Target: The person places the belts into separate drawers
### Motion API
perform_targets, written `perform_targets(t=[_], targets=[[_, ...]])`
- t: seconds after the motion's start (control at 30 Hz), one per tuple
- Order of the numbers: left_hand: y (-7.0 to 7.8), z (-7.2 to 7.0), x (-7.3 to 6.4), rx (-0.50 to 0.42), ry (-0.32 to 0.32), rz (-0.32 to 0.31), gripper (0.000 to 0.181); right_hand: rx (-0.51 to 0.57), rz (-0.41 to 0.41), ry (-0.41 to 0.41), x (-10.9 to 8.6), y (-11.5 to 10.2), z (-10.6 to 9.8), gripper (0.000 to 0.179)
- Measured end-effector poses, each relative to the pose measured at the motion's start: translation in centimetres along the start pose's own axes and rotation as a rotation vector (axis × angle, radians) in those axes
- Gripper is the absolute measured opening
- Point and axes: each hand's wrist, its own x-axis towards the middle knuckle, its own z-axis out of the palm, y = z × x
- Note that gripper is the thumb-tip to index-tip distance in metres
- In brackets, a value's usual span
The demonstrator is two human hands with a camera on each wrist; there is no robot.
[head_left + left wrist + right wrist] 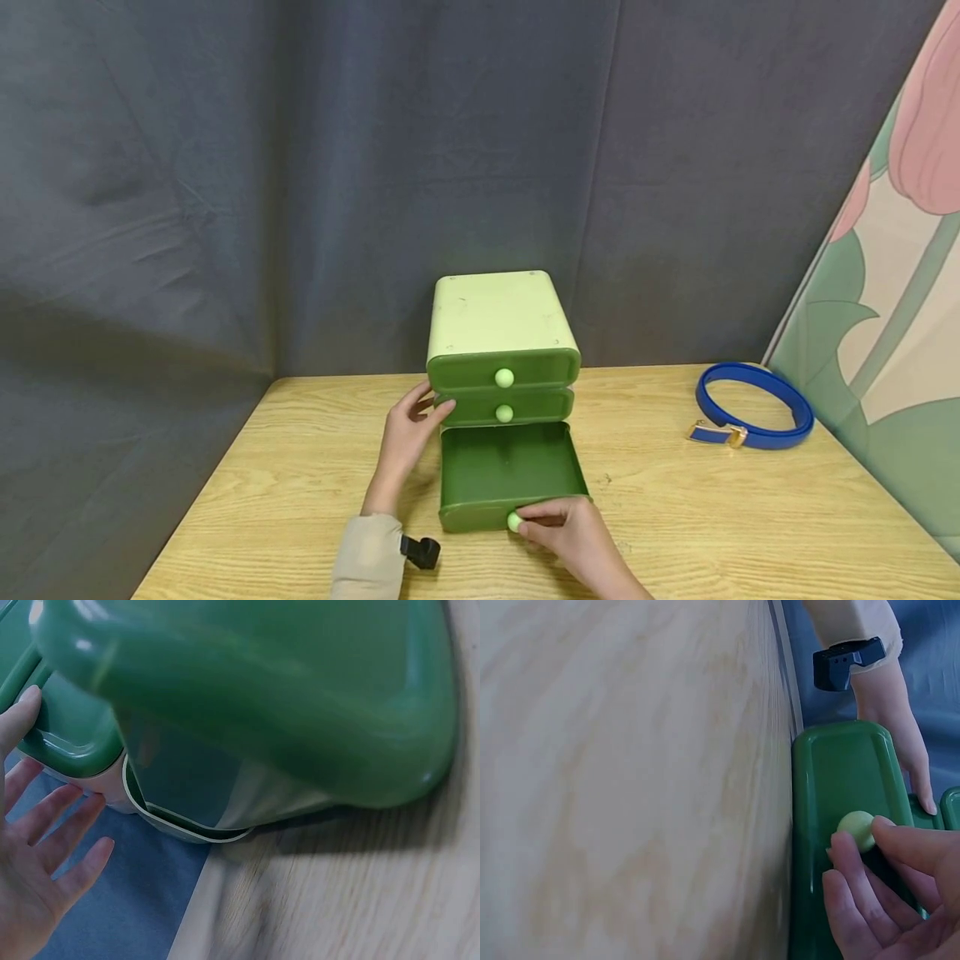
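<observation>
A small drawer cabinet with a pale green shell and dark green drawers stands at the back of the table. Its bottom drawer is pulled far out and looks bare inside. My right hand pinches that drawer's round light-green knob between thumb and fingers. At the cabinet's left side is my left hand, its thumb on the front of the middle drawer and its other fingers extended along the side. The top drawer is closed; the middle one looks nearly closed.
A coiled blue belt with a gold-coloured buckle lies on the wooden table at the right. Behind the table hangs a dark grey-blue curtain. A panel with printed tulips borders the right side.
</observation>
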Motion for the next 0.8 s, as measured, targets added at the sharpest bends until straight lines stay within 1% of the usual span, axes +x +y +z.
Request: perform_targets(t=[0.2,0.4,0.47,0.6,0.73,0.8], targets=[[-0.1,0.0,0.0,0.0,0.01,0.004,0.059,-0.038,-0.003,-0.006,-0.4,-0.3,-1.0,0.017],[-0.2,0.0,0.0,0.023,0.026,-0.001,0.058,-0.027,0.04,-0.002,-1.0,-1.5,-2.8,0.027],[-0.2,0.0,0.0,0.029,0.027,0.005,0.059,-0.027,0.04,0.004,-1.0,-1.9,-3.5,0.031],[0.0,0.0,0.1,0.029,0.03,0.0,0.059,-0.034,-0.002,0.018,-1.1,-2.6,-5.1,0.037],[0.1,0.0,0.1,0.025,0.025,0.001,0.058,-0.049,-0.078,0.037,-1.1,-2.5,-6.9,0.04],[1.3,0.0,-0.4,0.039,0.017,0.003,0.057,-0.067,-0.104,0.078,-1.2,-2.3,-7.7,0.038]])
